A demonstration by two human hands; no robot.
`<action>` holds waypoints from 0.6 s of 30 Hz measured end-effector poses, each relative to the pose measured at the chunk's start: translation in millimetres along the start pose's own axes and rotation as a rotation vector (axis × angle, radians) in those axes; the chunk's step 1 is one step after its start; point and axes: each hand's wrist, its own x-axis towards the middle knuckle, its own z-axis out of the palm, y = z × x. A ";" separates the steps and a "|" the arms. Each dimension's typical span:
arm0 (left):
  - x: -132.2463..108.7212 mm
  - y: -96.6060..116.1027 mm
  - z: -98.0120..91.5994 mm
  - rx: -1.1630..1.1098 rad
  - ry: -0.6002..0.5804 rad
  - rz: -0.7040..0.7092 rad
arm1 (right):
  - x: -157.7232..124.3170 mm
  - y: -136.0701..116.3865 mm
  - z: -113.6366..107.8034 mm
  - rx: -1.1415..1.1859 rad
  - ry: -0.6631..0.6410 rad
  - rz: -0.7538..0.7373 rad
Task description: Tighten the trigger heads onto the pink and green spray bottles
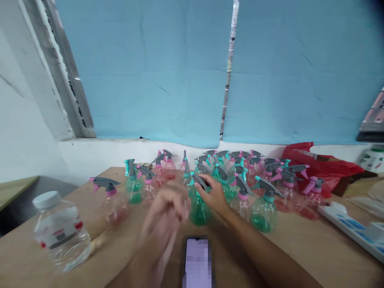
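Observation:
My right hand (213,195) has its thumb and fingers closed round the grey spray head of a green spray bottle (200,212), which stands upright on the table. My left hand (168,204) is smeared by motion just left of that bottle, its fingers seemingly bent; whether anything is in them I cannot make out. Right of my right wrist stand a pink-collared spray bottle (240,206) and another green spray bottle (264,216). Below both hands lies a phone (195,264) with a lit, partly blurred screen.
Several more pink and green spray bottles crowd the back of the wooden table (99,256). A capped water bottle (64,236) and a pink spray bottle (115,208) stand at left. At right are a red plastic bag (324,168) and a white power strip (354,228).

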 end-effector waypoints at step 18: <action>69.4 -164.0 -15.4 0.726 -0.345 -0.110 | 2.7 -7.0 7.3 0.667 -0.465 0.289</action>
